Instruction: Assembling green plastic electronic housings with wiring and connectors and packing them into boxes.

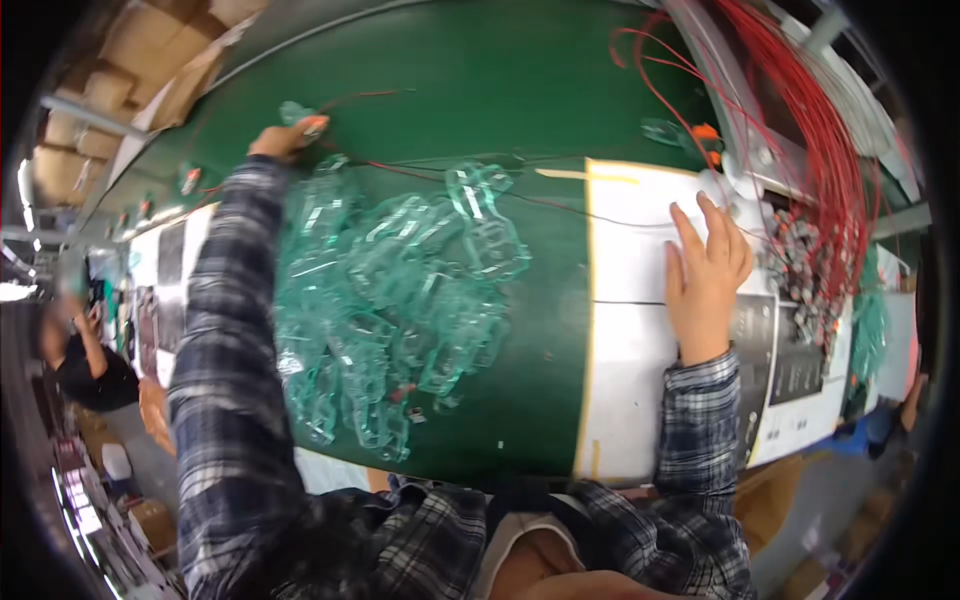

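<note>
My left hand (282, 140) reaches to the far left and closes round a small clear green plastic piece (296, 112) with an orange part at its end. A thin red wire (368, 94) trails rightward beside it. Nearer me lies a wide heap of clear green plastic shells (400, 270). My right hand (708, 270) is over the white sheet (625, 350), its fingers apart and nothing seen in them. To its right lies a pile of small grey and orange parts with red wires (805, 265).
A bundle of red wires (810, 90) hangs down the right side along a grey metal frame. Another green shell (662, 130) with an orange part sits at the far right. The green table (540, 400) spreads beneath. Cardboard boxes (150, 50) stand far left; another person (90, 360) is at left.
</note>
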Demonstrator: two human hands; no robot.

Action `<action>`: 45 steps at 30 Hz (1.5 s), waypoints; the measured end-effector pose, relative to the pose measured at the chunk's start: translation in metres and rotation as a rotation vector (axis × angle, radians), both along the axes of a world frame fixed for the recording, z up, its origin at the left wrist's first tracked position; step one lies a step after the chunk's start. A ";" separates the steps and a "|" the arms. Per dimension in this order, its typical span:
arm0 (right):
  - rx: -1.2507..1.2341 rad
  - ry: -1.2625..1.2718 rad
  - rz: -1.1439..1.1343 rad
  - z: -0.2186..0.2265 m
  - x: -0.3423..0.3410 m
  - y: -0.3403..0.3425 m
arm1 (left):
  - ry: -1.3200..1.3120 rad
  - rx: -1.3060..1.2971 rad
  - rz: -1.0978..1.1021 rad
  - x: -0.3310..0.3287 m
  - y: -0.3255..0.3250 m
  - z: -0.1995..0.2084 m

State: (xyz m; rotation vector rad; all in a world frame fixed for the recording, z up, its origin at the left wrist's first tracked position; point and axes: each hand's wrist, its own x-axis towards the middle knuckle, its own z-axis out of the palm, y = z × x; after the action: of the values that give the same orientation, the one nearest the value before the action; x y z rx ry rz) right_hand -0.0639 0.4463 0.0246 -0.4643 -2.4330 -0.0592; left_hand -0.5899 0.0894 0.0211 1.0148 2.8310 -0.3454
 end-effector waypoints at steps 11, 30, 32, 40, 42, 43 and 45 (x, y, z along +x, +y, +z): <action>-0.499 0.294 -0.078 -0.021 0.089 0.007 | -0.008 0.308 -0.667 0.186 0.317 0.040; -0.313 0.348 0.034 -0.006 0.037 0.078 | 0.136 0.358 -0.826 0.278 0.126 0.140; -0.208 0.001 -0.245 -0.007 0.026 0.104 | 0.105 0.299 -0.986 0.334 0.129 0.124; -0.353 -0.245 -0.426 -0.005 0.005 0.123 | 0.152 0.258 -1.275 0.454 0.140 0.018; -0.289 -0.095 -0.342 -0.002 0.022 0.119 | 0.277 0.532 -1.323 0.457 0.130 -0.001; -0.238 0.060 -0.260 0.000 0.037 0.114 | 0.206 0.626 -1.194 0.466 0.123 0.005; -0.514 0.467 0.005 0.025 0.054 0.063 | -0.063 0.768 -0.897 0.483 0.094 0.005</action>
State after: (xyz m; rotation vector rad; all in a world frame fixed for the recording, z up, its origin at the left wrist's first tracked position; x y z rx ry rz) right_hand -0.0103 0.5094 0.0492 -0.6151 -1.9673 0.6205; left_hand -0.1074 0.1834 0.0259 2.3305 2.2513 0.7666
